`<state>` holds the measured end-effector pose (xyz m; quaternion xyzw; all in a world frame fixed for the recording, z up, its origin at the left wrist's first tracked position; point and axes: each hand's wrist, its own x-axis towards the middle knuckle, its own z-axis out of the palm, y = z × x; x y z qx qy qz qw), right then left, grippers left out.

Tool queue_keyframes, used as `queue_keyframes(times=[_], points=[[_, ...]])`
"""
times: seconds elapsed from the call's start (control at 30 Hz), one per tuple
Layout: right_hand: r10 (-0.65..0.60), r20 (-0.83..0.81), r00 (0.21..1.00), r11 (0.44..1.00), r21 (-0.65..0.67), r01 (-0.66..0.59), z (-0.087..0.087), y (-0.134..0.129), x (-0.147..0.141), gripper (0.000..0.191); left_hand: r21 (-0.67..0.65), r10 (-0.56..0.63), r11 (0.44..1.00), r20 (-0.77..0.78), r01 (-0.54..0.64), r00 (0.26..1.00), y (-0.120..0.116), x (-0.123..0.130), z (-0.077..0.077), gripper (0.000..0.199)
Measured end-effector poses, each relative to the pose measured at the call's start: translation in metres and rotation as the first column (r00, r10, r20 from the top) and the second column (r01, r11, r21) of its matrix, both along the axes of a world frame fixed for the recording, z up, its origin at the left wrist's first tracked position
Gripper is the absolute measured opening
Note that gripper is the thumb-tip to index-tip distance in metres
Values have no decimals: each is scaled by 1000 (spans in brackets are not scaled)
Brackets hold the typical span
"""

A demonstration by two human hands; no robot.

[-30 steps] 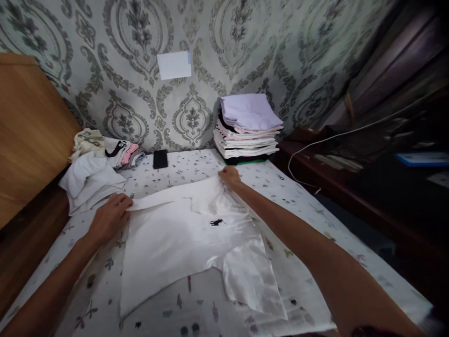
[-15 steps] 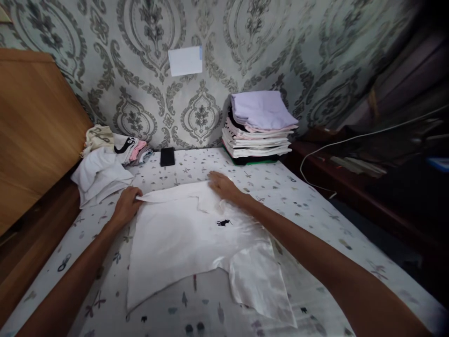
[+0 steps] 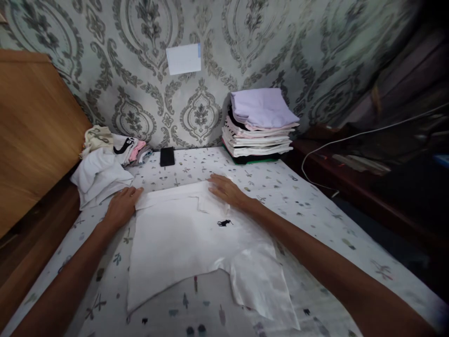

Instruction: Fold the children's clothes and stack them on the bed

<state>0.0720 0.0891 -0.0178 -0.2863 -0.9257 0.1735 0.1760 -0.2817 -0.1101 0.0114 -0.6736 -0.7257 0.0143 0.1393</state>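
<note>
A white polo shirt (image 3: 171, 238) with a small black horse-rider emblem lies spread sideways on the bed, its far edge folded over in a strip. My left hand (image 3: 122, 206) rests at the shirt's far left corner, fingers stretched toward the fabric; its thumb is mostly hidden. Flat on the collar end of the folded strip lies my right hand (image 3: 226, 191), fingers extended and slightly apart. One sleeve (image 3: 259, 281) spreads toward me at the near right.
A tall stack of folded clothes (image 3: 259, 126), lavender on top, stands by the wall. Loose clothes (image 3: 101, 173) lie at the far left near a wooden cabinet (image 3: 35, 126). A black phone-like object (image 3: 167, 157) is between them. A white cable (image 3: 315, 149) hangs at the right.
The shirt's far left corner, pinched by my left hand before, now lies flatter, and that hand's fingers have straightened. My right hand has hardly moved.
</note>
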Motion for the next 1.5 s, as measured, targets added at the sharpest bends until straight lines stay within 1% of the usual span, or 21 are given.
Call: queue_keyframes(times=[0.07, 0.13, 0.17, 0.2, 0.27, 0.3, 0.37, 0.47, 0.53, 0.63, 0.7, 0.73, 0.8, 0.87, 0.93, 1.03, 1.13, 1.23, 1.37, 1.43, 1.5], points=[[109, -10, 994, 994, -18, -109, 8, -17, 15, 51, 35, -83, 996, 11, 82, 997, -5, -2, -1, 47], [219, 49, 974, 976, -20, -218, 15, -35, 30, 58, 48, -167, 985, 31, 166, 985, -10, -4, -2, 43], [253, 85, 964, 967, -15, -253, 18, -44, 36, 58, 48, -199, 979, 51, 196, 979, -13, -5, -3, 40], [264, 113, 958, 964, -1, -266, 20, -51, 40, 52, 47, -219, 975, 80, 216, 972, -15, -5, -3, 36], [239, 151, 959, 968, 47, -248, 22, -60, 44, 27, 59, -228, 973, 164, 221, 960, -19, -6, -3, 35], [211, 158, 965, 971, 77, -225, 23, -63, 44, 23, 76, -217, 976, 213, 205, 953, -21, -6, -1, 35], [165, 165, 972, 974, 131, -187, 24, -65, 42, 30, 114, -190, 980, 302, 162, 934, -24, -5, 2, 36], [118, 141, 983, 980, 143, -139, 30, -66, 40, 29, 138, -185, 980, 363, 144, 913, -27, -2, 6, 37], [95, 120, 988, 991, 78, -104, 35, -68, 44, 25, 97, -206, 978, 346, 184, 915, -29, -2, 7, 37], [137, 114, 984, 984, -126, -122, 42, -70, 50, 18, -4, -218, 973, 284, 229, 934, -33, -4, 9, 35], [142, 59, 988, 964, -233, -125, 44, -67, 49, 18, -50, -225, 968, 264, 246, 938, -33, -3, 14, 37], [111, 16, 994, 965, -239, -103, 43, -63, 45, 21, -53, -226, 967, 269, 249, 936, -31, 0, 17, 39], [20, -45, 999, 986, -165, -28, 39, -50, 30, 29, -30, -209, 973, 308, 229, 928, -22, 11, 22, 45], [-49, -34, 998, 998, -43, 47, 31, -33, 10, 37, 3, -158, 986, 363, 168, 918, -7, 31, 21, 53], [-83, 50, 995, 996, 35, 81, 20, -15, -9, 45, -11, -117, 991, 397, 132, 910, 10, 52, 11, 60], [-142, 217, 966, 990, 59, 132, 1, 7, -20, 54, -111, -115, 980, 365, 165, 924, 26, 69, -15, 68], [-233, 305, 923, 972, 52, 228, -14, 22, -9, 62, -144, -73, 982, 291, 119, 954, 22, 61, -39, 74], [-310, 295, 904, 949, 36, 313, -22, 30, 1, 64, -135, 16, 991, 242, 17, 970, 10, 40, -50, 76], [-389, 245, 888, 912, -32, 408, -19, 34, -1, 63, -147, 122, 985, 229, -90, 966, 0, 23, -50, 79], [-412, 185, 892, 900, -71, 431, -14, 33, -2, 60, -144, 148, 983, 239, -116, 960, -3, 21, -46, 78], [-449, 124, 885, 882, -94, 461, -8, 28, 4, 58, -137, 172, 981, 264, -140, 949, -9, 22, -41, 76]])
